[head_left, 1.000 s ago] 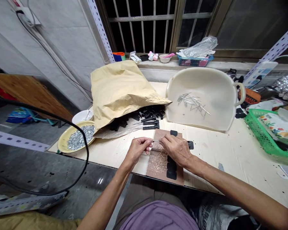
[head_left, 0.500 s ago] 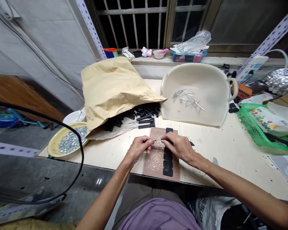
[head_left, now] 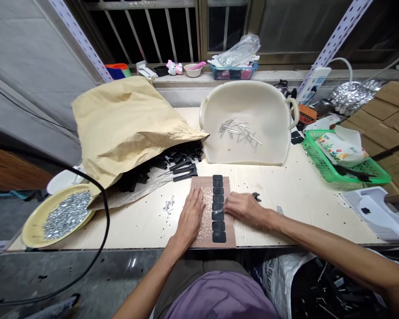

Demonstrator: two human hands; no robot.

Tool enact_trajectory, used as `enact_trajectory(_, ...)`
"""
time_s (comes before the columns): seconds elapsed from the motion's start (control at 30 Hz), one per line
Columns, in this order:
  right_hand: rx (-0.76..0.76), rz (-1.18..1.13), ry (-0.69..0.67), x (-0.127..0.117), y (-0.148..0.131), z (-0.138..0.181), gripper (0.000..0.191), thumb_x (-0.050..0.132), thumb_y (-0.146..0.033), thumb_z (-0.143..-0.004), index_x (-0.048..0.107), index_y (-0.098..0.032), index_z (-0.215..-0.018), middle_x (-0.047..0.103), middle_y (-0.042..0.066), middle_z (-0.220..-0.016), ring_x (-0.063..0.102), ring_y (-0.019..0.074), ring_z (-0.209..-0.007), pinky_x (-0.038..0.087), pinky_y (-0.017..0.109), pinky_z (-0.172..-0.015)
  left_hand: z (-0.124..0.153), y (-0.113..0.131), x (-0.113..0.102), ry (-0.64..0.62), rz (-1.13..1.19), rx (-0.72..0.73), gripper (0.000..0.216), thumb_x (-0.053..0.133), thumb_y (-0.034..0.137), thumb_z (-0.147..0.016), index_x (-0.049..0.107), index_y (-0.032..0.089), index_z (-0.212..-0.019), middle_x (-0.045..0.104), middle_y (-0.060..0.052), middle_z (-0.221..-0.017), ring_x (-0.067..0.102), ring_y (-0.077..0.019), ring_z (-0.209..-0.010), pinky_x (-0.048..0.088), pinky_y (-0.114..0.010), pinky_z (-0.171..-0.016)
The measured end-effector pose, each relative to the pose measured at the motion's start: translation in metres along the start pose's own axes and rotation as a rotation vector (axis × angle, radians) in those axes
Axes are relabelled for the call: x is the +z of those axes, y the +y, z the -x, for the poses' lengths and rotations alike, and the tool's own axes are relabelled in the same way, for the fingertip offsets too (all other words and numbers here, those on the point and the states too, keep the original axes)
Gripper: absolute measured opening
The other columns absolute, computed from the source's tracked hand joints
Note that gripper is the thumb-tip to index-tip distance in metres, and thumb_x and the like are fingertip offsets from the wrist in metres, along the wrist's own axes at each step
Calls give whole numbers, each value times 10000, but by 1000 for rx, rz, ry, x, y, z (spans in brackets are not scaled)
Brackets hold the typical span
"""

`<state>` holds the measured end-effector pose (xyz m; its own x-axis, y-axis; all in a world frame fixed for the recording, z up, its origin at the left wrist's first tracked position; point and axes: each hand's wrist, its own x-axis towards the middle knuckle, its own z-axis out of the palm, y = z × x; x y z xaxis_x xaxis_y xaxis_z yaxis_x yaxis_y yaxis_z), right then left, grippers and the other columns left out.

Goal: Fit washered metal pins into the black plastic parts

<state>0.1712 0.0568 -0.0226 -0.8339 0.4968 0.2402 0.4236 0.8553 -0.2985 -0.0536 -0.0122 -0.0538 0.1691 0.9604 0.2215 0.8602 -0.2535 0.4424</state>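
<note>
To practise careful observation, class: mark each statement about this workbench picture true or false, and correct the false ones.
1. The left hand lies flat on the brown board. True.
2. The black pieces on the board form one column. True.
3. The cream tray is filled with black pieces. False: it holds thin metal pins.
4. The yellow plate sits to the right of the green basket. False: the plate is at the far left, the basket at the right.

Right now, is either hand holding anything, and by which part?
Left hand holds nothing; it lies flat on the brown board. Right hand seems to pinch a thin metal pin by one end; too small to be sure.
</note>
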Motion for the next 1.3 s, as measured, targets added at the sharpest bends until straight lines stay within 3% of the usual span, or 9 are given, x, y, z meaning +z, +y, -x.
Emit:
enact_trajectory(0.07, -64, -5, -37, -2, -2, 2, 323, 327, -265, -976, 635, -198, -904, 596, 24, -825, 499, 135, -753, 420, 273, -624, 0, -1, 2, 2, -10, -3, 466, 305, 279, -953, 337, 123, -1391, 333, -146, -1459, 187, -240, -1387, 266, -478, -1109)
enact_trajectory(0.23, 213, 28, 137, -5, 17, -11, 269, 371, -252, -965, 615, -151, -913, 594, 48, -853, 504, 134, -779, 419, 242, -569, 0, -2, 2, 20, -20, -2, 470, 299, 284, -956, 307, 163, -1410, 335, -132, -1460, 195, -237, -1383, 269, -498, -1101)
enact_trajectory(0.4, -169, -32, -34, 3, 3, 4, 279, 362, -199, -963, 614, -197, -845, 585, -3, -766, 484, 106, -709, 406, 218, -548, 1, -2, 3, 6, -42, -1, 469, 296, 280, -957, 299, 172, -1414, 330, -125, -1463, 199, -236, -1382, 255, -505, -1104)
enact_trajectory(0.57, 211, -22, 149, -3, 29, -15, 275, 382, -265, -963, 626, -148, -914, 600, 48, -855, 519, 128, -776, 452, 245, -583, 0, -1, 2, -15, -103, -15, 460, 296, 273, -956, 328, 146, -1397, 344, -132, -1452, 213, -239, -1379, 235, -520, -1105)
enact_trajectory(0.73, -81, -52, -13, 10, 22, -8, 337, 328, -228, -974, 642, -183, -861, 577, 3, -733, 487, 110, -692, 426, 224, -546, 0, -2, 3, 1, -152, -10, 450, 298, 263, -955, 353, 139, -1384, 371, -134, -1436, 255, -245, -1366, 232, -527, -1102)
enact_trajectory(0.93, 184, 19, 110, -5, 51, -29, 253, 411, -280, -955, 629, -156, -928, 604, 50, -876, 516, 141, -840, 432, 259, -656, -1, -3, 4, 11, -185, 1, 445, 298, 255, -953, 358, 159, -1383, 386, -121, -1429, 282, -247, -1357, 220, -532, -1103)
enact_trajectory(1.07, 142, 55, 96, -11, 68, -40, 229, 443, -290, -944, 629, -160, -914, 606, 47, -874, 517, 148, -858, 420, 260, -672, -1, -4, 5, 8, -212, 9, 444, 293, 252, -955, 365, 138, -1377, 385, -122, -1430, 282, -248, -1357, 222, -532, -1102)
enact_trajectory(1.17, 95, 51, 127, 0, 54, -29, 248, 419, -264, -953, 629, -150, -886, 600, 49, -835, 513, 137, -793, 419, 243, -614, -1, -3, 4, -1, -236, 10, 441, 285, 252, -957, 379, 113, -1366, 383, -128, -1429, 282, -250, -1357, 230, -533, -1099)
enact_trajectory(1.3, -165, 25, 96, 17, 27, -6, 285, 357, -180, -964, 629, -168, -881, 562, 8, -713, 470, 102, -650, 382, 202, -502, -1, -2, 3, -2, -249, 15, 441, 282, 251, -959, 381, 107, -1363, 369, -129, -1437, 266, -243, -1364, 222, -522, -1107)
